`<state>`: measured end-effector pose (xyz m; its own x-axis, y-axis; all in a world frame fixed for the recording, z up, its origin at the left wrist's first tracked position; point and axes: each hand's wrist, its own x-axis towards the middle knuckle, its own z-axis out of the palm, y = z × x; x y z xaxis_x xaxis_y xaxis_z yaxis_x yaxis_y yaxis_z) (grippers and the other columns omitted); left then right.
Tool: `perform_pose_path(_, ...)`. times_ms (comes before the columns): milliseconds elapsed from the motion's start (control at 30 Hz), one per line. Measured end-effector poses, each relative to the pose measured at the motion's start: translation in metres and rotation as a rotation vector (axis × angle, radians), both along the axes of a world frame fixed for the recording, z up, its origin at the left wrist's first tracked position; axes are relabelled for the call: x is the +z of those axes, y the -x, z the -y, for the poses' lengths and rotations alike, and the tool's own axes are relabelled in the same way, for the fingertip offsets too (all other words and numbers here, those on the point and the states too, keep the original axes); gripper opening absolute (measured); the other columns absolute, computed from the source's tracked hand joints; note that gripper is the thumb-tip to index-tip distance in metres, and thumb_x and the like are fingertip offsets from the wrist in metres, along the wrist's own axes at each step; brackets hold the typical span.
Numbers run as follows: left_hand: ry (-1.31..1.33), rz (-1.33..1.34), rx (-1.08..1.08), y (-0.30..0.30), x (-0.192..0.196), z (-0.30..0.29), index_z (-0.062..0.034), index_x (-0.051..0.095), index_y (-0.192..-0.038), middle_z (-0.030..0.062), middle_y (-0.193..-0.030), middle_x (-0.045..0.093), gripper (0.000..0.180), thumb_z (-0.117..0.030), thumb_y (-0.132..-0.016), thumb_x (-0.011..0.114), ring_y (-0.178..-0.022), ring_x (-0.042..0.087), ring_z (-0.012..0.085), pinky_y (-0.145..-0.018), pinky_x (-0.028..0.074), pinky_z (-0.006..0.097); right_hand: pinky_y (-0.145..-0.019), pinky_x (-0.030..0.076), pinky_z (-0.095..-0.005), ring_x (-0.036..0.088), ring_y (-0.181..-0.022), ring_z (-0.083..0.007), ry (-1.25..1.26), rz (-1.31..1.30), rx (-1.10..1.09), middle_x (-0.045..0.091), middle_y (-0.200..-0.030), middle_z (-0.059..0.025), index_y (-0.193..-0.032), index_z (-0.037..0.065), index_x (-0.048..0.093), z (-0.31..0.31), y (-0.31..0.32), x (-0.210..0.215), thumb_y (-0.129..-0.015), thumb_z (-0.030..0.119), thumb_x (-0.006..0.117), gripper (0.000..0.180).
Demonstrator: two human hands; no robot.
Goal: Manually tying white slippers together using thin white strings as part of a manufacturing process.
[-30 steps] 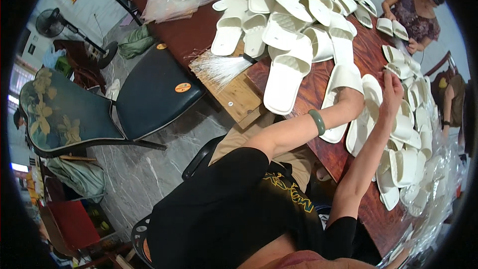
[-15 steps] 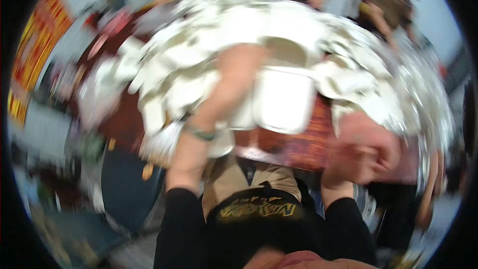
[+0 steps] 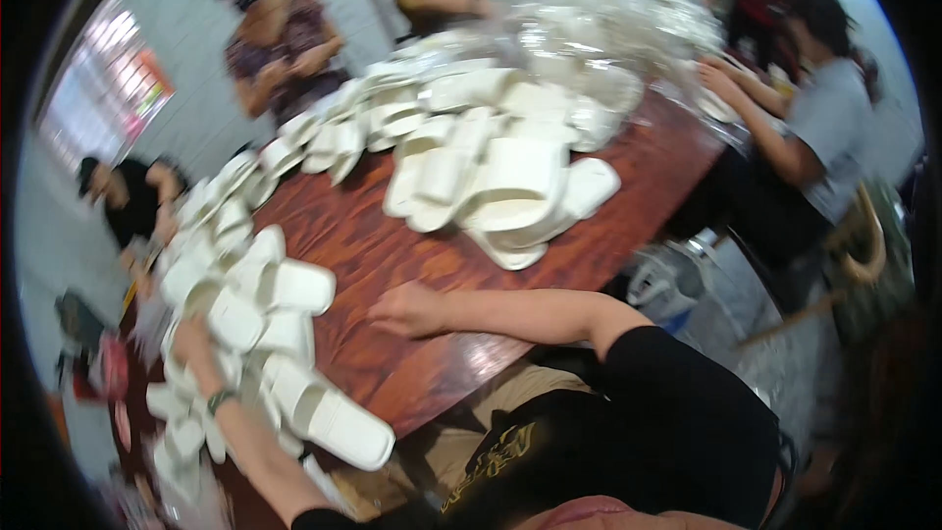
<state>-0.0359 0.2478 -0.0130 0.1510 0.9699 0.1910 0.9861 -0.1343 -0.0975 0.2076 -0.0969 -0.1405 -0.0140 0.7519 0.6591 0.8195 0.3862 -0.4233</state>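
The left hand (image 3: 193,345) reaches into a heap of white slippers (image 3: 257,329) at the table's left edge, fingers curled among them; whether they grip one cannot be told. The right hand (image 3: 407,310) lies on the bare reddish-brown wooden table (image 3: 373,236), fingers loosely together, holding nothing. A bigger pile of smooth white slippers (image 3: 500,177) sits mid-table, with crinkled clear plastic bags (image 3: 608,29) behind.

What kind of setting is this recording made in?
Probably a small workshop or packing room for footwear. A long reddish wooden table is heaped with white slippers, clear plastic bags pile up at its far end, and several people sit around it handling the slippers.
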Motion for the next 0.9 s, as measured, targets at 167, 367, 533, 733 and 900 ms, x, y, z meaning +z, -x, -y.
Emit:
perform_pose_path(167, 0.025, -0.101, -0.327, 0.034, 0.003, -0.041, 0.0046, 0.062, -0.092, 0.028, -0.095, 0.06, 0.05, -0.041, -0.085, 0.044, -0.088, 0.058, 0.0445, -0.078, 0.044, 0.052, -0.057, 0.045, -0.0437, 0.058, -0.066, -0.0327, 0.027, -0.056, 0.034, 0.057, -0.067, -0.0125, -0.077, 0.007, 0.057, -0.012, 0.012, -0.004, -0.08, 0.02, 0.06, 0.014)
perform_pose_path(367, -0.007, 0.096, -0.307, 0.015, 0.007, -0.007, 0.0082, 0.059, -0.094, 0.0287, -0.094, 0.06, 0.052, -0.04, -0.087, 0.039, -0.087, 0.059, 0.0449, -0.078, 0.043, 0.052, -0.057, 0.044, -0.0446, 0.057, -0.068, -0.0329, 0.018, -0.059, 0.107, 0.056, -0.066, -0.0127, -0.074, 0.006, 0.055, -0.012, 0.008, -0.001, -0.08, 0.019, 0.06, 0.015)
perform_pose_path(533, -0.04, 0.036, -0.239, 0.017, 0.007, -0.007, 0.0073, 0.059, -0.097, 0.0283, -0.093, 0.061, 0.054, -0.042, -0.088, 0.038, -0.086, 0.059, 0.0451, -0.078, 0.044, 0.051, -0.06, 0.044, -0.0444, 0.057, -0.071, -0.0327, 0.058, -0.047, 0.132, 0.059, -0.069, -0.0118, -0.074, 0.005, 0.055, -0.014, 0.01, -0.002, -0.079, 0.019, 0.06, 0.016)
perform_pose_path(733, -0.045, 0.015, -0.441, 0.045, -0.01, -0.048, 0.0036, 0.058, -0.106, 0.0251, -0.089, 0.061, 0.046, -0.034, -0.088, 0.039, -0.08, 0.058, 0.0408, -0.072, 0.044, 0.048, -0.06, 0.046, -0.044, 0.058, -0.072, -0.0327, 0.075, -0.004, 0.118, 0.06, -0.07, -0.0113, -0.074, 0.006, 0.056, -0.018, 0.011, -0.009, -0.079, 0.022, 0.058, 0.017)
perform_pose_path(900, -0.01, -0.026, -0.169, 0.047, 0.007, -0.031, 0.0049, 0.064, -0.094, 0.0258, -0.096, 0.062, 0.066, -0.055, -0.088, 0.037, -0.088, 0.059, 0.0419, -0.077, 0.045, 0.048, -0.057, 0.047, -0.0456, 0.059, -0.068, -0.0336, 0.073, 0.001, 0.116, 0.059, -0.066, -0.0132, -0.073, 0.008, 0.057, -0.023, 0.014, -0.008, -0.078, 0.025, 0.057, 0.017)
